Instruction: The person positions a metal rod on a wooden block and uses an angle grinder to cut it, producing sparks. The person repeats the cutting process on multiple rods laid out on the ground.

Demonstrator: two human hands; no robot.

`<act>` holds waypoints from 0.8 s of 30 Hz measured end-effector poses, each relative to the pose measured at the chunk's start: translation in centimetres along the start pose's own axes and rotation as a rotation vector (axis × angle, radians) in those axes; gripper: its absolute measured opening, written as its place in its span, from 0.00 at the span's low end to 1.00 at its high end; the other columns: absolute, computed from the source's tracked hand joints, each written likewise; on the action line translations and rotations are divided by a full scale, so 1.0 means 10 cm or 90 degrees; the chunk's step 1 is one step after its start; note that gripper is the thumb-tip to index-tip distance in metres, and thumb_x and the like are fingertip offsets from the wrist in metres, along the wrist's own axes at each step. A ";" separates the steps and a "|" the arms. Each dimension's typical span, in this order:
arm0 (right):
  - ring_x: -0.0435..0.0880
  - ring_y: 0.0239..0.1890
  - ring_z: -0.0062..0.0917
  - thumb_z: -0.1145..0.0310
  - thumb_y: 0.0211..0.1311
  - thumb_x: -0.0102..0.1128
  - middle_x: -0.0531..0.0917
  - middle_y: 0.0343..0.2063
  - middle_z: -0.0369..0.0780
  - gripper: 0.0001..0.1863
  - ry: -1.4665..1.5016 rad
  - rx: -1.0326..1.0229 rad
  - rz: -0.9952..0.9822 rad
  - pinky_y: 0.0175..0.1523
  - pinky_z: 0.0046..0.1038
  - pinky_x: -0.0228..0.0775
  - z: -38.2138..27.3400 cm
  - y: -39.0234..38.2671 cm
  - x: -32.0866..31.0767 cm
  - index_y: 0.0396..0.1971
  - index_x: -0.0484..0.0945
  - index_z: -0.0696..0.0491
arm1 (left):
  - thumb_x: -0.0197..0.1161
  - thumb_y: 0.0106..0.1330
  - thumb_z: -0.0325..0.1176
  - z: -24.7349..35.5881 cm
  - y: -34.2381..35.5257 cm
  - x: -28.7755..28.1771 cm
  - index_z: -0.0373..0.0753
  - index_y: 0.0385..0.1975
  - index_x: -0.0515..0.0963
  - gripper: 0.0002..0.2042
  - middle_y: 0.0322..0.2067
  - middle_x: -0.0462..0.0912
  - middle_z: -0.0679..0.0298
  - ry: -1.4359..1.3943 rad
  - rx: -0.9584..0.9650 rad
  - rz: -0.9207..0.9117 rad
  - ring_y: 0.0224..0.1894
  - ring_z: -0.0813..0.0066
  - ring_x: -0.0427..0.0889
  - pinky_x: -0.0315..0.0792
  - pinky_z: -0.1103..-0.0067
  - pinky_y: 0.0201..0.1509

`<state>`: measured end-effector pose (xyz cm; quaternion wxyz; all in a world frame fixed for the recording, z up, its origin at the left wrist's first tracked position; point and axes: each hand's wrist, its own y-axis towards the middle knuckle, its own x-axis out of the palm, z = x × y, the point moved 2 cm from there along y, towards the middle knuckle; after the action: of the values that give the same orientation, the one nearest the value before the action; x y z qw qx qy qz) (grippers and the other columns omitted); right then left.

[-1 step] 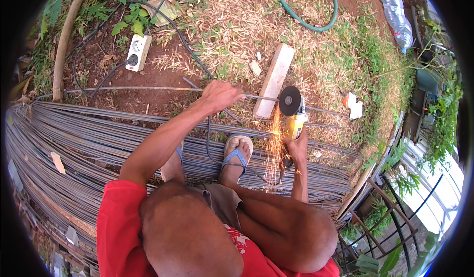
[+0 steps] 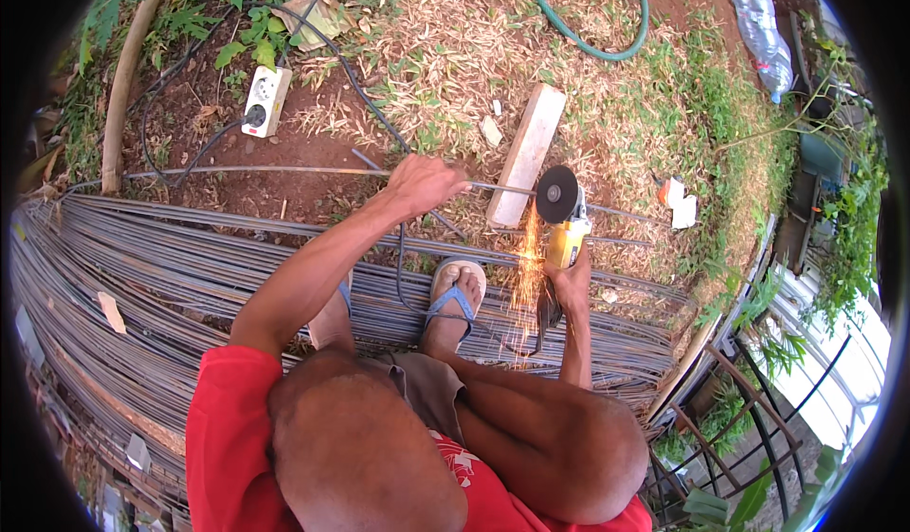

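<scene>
My left hand (image 2: 427, 186) is closed around a thin steel rod (image 2: 495, 188), which lies across a wooden block (image 2: 528, 155) on the ground. In my right hand (image 2: 571, 285) is a yellow angle grinder (image 2: 566, 241), held by its body. Its dark cutting disc (image 2: 556, 193) meets the rod just right of the block. Orange sparks (image 2: 528, 281) stream from there toward my feet. The disc hides the exact contact point.
A large bundle of steel rods (image 2: 190, 266) runs under my sandalled feet (image 2: 455, 300). Black cables trail from a white power strip (image 2: 266, 101) at the left. A green hose (image 2: 607, 55) curves at the back, and a plastic bottle (image 2: 761, 44) lies far right.
The spark stream has a slightly different shape. Both hands, the rod and the grinder show no visible movement.
</scene>
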<state>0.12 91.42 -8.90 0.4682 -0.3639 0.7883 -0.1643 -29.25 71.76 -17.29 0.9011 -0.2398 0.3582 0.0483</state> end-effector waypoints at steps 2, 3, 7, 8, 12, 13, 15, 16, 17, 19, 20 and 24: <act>0.86 0.42 0.34 0.71 0.45 0.73 0.85 0.42 0.46 0.35 -0.019 -0.005 0.007 0.50 0.37 0.79 0.01 -0.01 -0.01 0.58 0.72 0.59 | 0.58 0.76 0.56 -0.01 0.00 0.02 0.50 0.37 0.89 0.19 0.18 0.83 0.58 0.010 -0.001 0.003 0.22 0.59 0.85 0.75 0.60 0.25; 0.86 0.42 0.34 0.71 0.45 0.74 0.85 0.43 0.47 0.37 -0.024 -0.002 0.001 0.51 0.37 0.79 0.01 -0.03 -0.01 0.59 0.72 0.59 | 0.58 0.76 0.56 -0.02 0.00 0.03 0.49 0.36 0.89 0.20 0.18 0.83 0.58 0.016 -0.001 0.005 0.21 0.59 0.85 0.75 0.60 0.25; 0.87 0.44 0.34 0.70 0.45 0.75 0.86 0.45 0.47 0.42 -0.030 0.010 -0.002 0.52 0.36 0.79 0.02 -0.07 0.01 0.64 0.70 0.59 | 0.59 0.76 0.56 -0.05 0.05 -0.02 0.48 0.35 0.89 0.20 0.17 0.83 0.57 0.022 0.004 0.018 0.21 0.58 0.85 0.75 0.60 0.25; 0.87 0.45 0.34 0.70 0.45 0.75 0.86 0.45 0.47 0.43 -0.027 0.016 0.000 0.52 0.35 0.80 0.03 -0.09 0.01 0.66 0.69 0.58 | 0.59 0.75 0.56 -0.04 0.05 -0.03 0.48 0.35 0.89 0.20 0.17 0.82 0.57 0.028 0.002 0.016 0.21 0.58 0.84 0.75 0.60 0.25; 0.87 0.44 0.33 0.70 0.45 0.76 0.86 0.45 0.46 0.44 0.002 -0.014 0.002 0.52 0.34 0.80 0.23 -0.06 0.02 0.66 0.68 0.59 | 0.60 0.75 0.56 -0.06 0.07 0.02 0.48 0.35 0.89 0.19 0.16 0.82 0.58 0.027 -0.005 0.001 0.20 0.58 0.84 0.75 0.60 0.25; 0.87 0.44 0.32 0.70 0.45 0.76 0.86 0.44 0.46 0.43 0.013 -0.006 -0.003 0.52 0.34 0.79 0.07 -0.06 0.04 0.65 0.69 0.59 | 0.60 0.75 0.56 -0.07 0.05 0.03 0.49 0.35 0.89 0.19 0.16 0.81 0.58 0.018 0.000 0.018 0.20 0.58 0.84 0.74 0.60 0.25; 0.86 0.43 0.31 0.70 0.45 0.76 0.86 0.43 0.44 0.40 0.016 -0.006 -0.005 0.51 0.34 0.79 -0.06 -0.03 0.03 0.62 0.71 0.59 | 0.60 0.75 0.56 -0.07 0.04 0.02 0.49 0.36 0.89 0.19 0.16 0.81 0.58 0.001 0.018 0.055 0.20 0.58 0.84 0.74 0.60 0.24; 0.86 0.42 0.31 0.70 0.45 0.76 0.86 0.42 0.44 0.39 0.010 -0.017 -0.007 0.51 0.34 0.79 -0.09 0.00 0.02 0.61 0.71 0.59 | 0.60 0.75 0.56 -0.07 0.05 0.02 0.49 0.36 0.88 0.19 0.16 0.81 0.58 -0.002 0.009 0.040 0.20 0.58 0.84 0.74 0.60 0.24; 0.86 0.42 0.31 0.70 0.45 0.76 0.86 0.42 0.43 0.37 0.003 -0.028 -0.009 0.51 0.34 0.79 -0.11 0.02 0.02 0.59 0.72 0.59 | 0.60 0.75 0.56 -0.07 0.06 0.03 0.49 0.36 0.88 0.18 0.16 0.81 0.58 -0.005 -0.001 0.025 0.20 0.58 0.83 0.74 0.60 0.24; 0.86 0.41 0.31 0.71 0.44 0.75 0.85 0.41 0.43 0.35 0.007 -0.041 0.002 0.49 0.34 0.79 -0.07 0.06 0.01 0.56 0.73 0.59 | 0.60 0.75 0.56 -0.08 0.07 0.04 0.50 0.36 0.87 0.18 0.16 0.81 0.59 -0.002 -0.009 0.013 0.19 0.58 0.83 0.73 0.60 0.23; 0.85 0.40 0.31 0.72 0.44 0.75 0.85 0.40 0.43 0.34 0.009 -0.047 0.008 0.49 0.35 0.79 -0.04 0.07 0.01 0.55 0.73 0.59 | 0.60 0.75 0.56 -0.08 0.08 0.05 0.50 0.35 0.87 0.18 0.16 0.81 0.59 0.004 -0.007 0.015 0.19 0.58 0.83 0.73 0.61 0.23; 0.85 0.41 0.32 0.73 0.44 0.73 0.85 0.41 0.43 0.35 0.017 -0.033 0.011 0.50 0.35 0.79 -0.02 0.07 0.04 0.57 0.72 0.59 | 0.60 0.75 0.56 -0.11 0.06 0.10 0.51 0.35 0.87 0.17 0.15 0.80 0.60 0.026 0.025 0.065 0.18 0.61 0.82 0.72 0.62 0.21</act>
<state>-0.48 91.59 -9.45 0.4492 -0.3669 0.8016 -0.1446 -29.37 71.70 -18.90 0.8944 -0.2040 0.3893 0.0825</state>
